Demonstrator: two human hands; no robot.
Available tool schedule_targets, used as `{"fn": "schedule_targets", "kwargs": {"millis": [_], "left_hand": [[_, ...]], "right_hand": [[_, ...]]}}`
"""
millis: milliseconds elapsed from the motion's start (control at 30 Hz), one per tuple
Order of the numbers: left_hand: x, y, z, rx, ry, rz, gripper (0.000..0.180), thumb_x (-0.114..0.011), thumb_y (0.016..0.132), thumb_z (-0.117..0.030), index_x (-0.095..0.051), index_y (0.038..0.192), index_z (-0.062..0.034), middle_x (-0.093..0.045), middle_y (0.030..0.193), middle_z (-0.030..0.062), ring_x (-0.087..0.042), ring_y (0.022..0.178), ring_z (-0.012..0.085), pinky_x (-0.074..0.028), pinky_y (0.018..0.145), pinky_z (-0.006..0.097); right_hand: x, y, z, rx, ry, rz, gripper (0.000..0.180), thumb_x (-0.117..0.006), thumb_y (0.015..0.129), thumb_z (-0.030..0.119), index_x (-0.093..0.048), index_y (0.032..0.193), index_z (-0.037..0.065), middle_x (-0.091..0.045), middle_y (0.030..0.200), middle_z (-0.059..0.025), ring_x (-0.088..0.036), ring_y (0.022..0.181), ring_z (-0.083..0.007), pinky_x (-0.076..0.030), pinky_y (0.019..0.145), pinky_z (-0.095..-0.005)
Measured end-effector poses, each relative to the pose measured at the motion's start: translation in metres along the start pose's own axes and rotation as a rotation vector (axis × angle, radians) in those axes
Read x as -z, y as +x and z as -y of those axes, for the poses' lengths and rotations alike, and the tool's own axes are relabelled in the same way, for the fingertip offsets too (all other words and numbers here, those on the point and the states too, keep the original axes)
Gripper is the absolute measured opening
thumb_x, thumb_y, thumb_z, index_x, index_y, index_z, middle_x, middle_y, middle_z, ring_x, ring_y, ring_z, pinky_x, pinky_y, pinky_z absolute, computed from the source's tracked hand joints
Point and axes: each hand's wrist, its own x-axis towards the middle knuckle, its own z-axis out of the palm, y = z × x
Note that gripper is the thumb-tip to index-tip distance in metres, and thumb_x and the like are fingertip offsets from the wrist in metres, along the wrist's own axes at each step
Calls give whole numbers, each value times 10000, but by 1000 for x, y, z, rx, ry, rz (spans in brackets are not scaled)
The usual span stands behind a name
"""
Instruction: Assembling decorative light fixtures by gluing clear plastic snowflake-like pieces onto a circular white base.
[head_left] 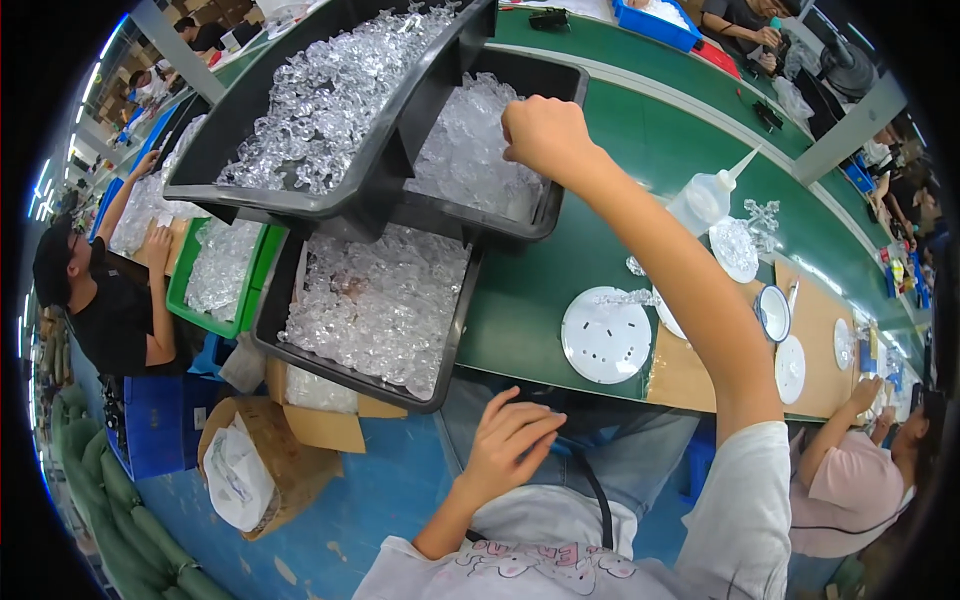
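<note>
My right hand [548,138] reaches far forward over the right side of a black bin [572,85] of clear plastic pieces [478,145]. Its fingers curl downward into a closed shape, and whatever they grip is hidden from me. Close to my body, my left hand [512,440] hovers above my lap, fingers spread and nothing in them. A larger black bin [350,195] of clear faceted pieces [335,100] rests tilted over its neighbours. Nearer me, another black bin [437,385] holds more clear pieces [380,305].
On the green tabletop [510,330] lie a white round plate [606,335] with small slots and a squeeze bottle [703,200]. A cardboard sheet [690,378] bears more white discs. Left are a green bin [250,290], an open carton [290,490] and a co-worker [110,300]; another person [850,480] sits right.
</note>
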Motion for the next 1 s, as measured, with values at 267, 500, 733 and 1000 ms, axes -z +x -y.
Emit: {"fn": "schedule_targets", "kwargs": {"millis": [267,500,733,1000], "left_hand": [[9,11,3,23,19,-68,217,-659,724,31,-681,926,-45,-659,892,81,-641,892,232,-413,961,450],[6,48,-6,111,-195,-174,192,-610,804,30,-650,992,20,-668,915,99,-623,898,214,-436,923,373],[-41,89,-19,271,-555,-36,299,-612,867,-31,-591,1154,49,-643,954,120,-602,902,160,-427,847,262],[-83,63,-3,523,-622,80,252,-690,796,-3,-635,1040,18,-642,882,58,-614,835,118,-470,784,246]], "right_hand": [[20,-43,-19,36,438,-248,184,-689,765,225,-667,884,87,-691,814,-101,-662,750,-234,-511,674,-336],[43,-204,-36,-187,1482,-2,196,-683,838,98,-610,979,-16,-620,892,-14,-586,819,-72,-462,728,-208],[2,-285,-48,-450,1631,-9,183,-671,844,68,-632,991,-33,-653,927,-67,-610,845,-101,-485,763,-225],[-53,-329,-37,-637,1769,-61,158,-644,865,51,-639,998,-36,-662,947,-77,-616,853,-103,-494,777,-225]]}}
